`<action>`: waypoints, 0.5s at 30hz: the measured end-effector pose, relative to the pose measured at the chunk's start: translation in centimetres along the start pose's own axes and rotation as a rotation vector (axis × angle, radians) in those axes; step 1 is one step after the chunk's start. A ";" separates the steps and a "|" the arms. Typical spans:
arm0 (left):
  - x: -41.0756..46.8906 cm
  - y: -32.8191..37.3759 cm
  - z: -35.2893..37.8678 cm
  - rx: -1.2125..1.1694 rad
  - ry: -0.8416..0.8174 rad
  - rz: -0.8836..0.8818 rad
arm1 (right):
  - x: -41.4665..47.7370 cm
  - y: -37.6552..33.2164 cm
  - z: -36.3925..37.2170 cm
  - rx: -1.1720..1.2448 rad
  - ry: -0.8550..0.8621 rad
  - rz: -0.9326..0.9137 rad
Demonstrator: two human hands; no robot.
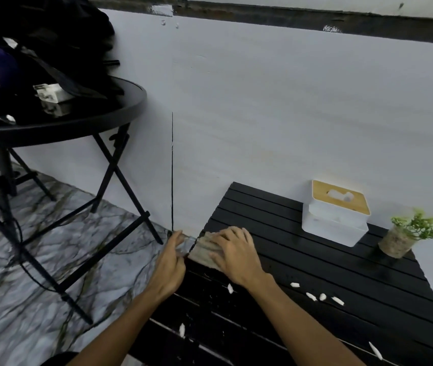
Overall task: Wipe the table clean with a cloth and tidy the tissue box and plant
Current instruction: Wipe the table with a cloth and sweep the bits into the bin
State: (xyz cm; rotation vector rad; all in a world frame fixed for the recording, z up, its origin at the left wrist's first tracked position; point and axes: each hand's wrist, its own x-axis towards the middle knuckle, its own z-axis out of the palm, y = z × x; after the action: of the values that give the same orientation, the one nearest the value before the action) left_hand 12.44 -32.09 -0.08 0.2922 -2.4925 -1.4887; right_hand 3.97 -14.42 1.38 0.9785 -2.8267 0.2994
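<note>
A low black slatted table (342,281) stands against the wall. My right hand (236,253) lies flat on a grey-beige cloth (203,250), pressing it down at the table's left edge. Just off that edge, my left hand (169,262) holds a small clear container (185,244) against the cloth. Several white scraps (313,296) lie scattered over the near slats. At the back of the table sits a white tissue box (335,223) with a wooden lid. To its right, near the table's right edge, is a small green plant (405,233) in a round pot.
A round black folding table (99,114) piled with dark bags and a white box stands to the left, its crossed legs (120,180) reaching toward the low table. Marbled grey floor (51,260) lies between them. A thin black cable (172,167) runs down the wall.
</note>
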 end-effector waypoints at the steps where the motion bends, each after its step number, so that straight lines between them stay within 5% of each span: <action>1: -0.1 0.1 -0.2 -0.001 -0.003 -0.009 | -0.1 -0.4 0.4 -0.013 0.009 0.026; 6: -0.2 0.2 -1.0 -0.055 -0.042 -0.077 | 0.8 -2.3 1.4 0.121 -0.023 0.154; 15: -0.1 0.3 -1.2 -0.120 -0.052 -0.184 | -1.1 -3.6 0.8 0.266 -0.117 -0.037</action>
State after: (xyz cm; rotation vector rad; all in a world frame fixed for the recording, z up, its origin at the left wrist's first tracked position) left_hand 12.87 -32.94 0.72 0.4789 -2.4602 -1.7299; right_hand 7.01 -16.75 0.86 1.1306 -2.9223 0.6480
